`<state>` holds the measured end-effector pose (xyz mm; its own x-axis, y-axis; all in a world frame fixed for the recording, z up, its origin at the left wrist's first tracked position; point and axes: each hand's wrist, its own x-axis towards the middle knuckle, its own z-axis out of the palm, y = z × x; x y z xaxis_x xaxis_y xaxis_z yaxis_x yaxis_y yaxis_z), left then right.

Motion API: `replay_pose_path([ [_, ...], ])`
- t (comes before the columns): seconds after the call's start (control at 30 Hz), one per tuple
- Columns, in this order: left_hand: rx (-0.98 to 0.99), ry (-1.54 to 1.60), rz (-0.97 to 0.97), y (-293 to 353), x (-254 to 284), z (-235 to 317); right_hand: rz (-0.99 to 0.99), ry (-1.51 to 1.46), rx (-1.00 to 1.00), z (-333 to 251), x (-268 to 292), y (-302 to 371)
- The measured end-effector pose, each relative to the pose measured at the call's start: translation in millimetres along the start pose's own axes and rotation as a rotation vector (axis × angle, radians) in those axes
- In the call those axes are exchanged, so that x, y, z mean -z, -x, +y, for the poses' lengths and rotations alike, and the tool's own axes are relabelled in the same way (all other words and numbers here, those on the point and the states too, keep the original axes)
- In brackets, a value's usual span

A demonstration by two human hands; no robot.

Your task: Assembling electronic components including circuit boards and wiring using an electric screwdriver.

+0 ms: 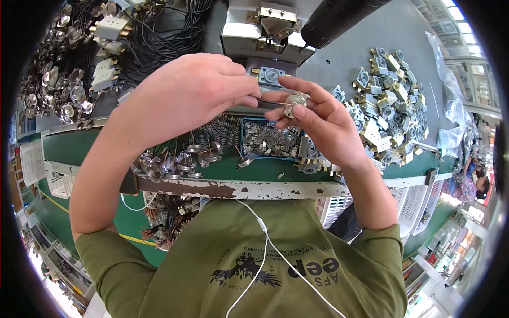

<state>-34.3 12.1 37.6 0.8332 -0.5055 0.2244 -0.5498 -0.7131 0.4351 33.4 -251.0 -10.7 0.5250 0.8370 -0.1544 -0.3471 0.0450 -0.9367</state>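
My left hand (204, 87) is raised over the bench, its fingers pinched on a thin black wire (266, 101). That wire runs across to a small round metal disc part (295, 99), which my right hand (331, 122) grips between thumb and fingers. Beyond my hands, a single block with a round grey face (271, 75) sits at the base of a metal fixture (274, 32). Below them lies a blue tray (270, 156) of small metal pieces. The left fingertips are partly hidden behind the hand.
Many metal discs on wires (55, 90) and a bundle of black wires (169, 40) lie at the left. More discs (183, 161) rest near the front edge (265, 190). White and grey blocks (389, 100) are heaped at the right. A black tube (339, 21) slants overhead.
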Motion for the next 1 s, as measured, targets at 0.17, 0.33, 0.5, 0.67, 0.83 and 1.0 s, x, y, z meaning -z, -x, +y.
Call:
replay_pose_path([
  [0.17, -0.004, 0.025, 0.046, 2, -3, -1, 0.013, -0.109, -0.029, -1, -6, -2],
  [0.33, 0.037, 0.012, 0.070, 3, -7, -2, 0.146, -0.056, -0.028, 0, -13, -3],
  [0.5, 0.065, -0.042, 0.009, 3, -3, -8, 0.221, -0.055, -0.022, -1, -14, -6],
  [0.67, -0.038, 0.013, -0.028, 8, -6, -12, 0.183, 1.234, 0.244, -22, -21, 12],
  [0.83, -0.066, 0.175, 0.172, 9, -15, -11, 0.216, 0.397, 0.243, -35, -23, 5],
  [1.0, -0.044, -0.058, 0.112, 13, -19, -14, 0.190, 0.751, 0.212, -42, -17, -14],
])
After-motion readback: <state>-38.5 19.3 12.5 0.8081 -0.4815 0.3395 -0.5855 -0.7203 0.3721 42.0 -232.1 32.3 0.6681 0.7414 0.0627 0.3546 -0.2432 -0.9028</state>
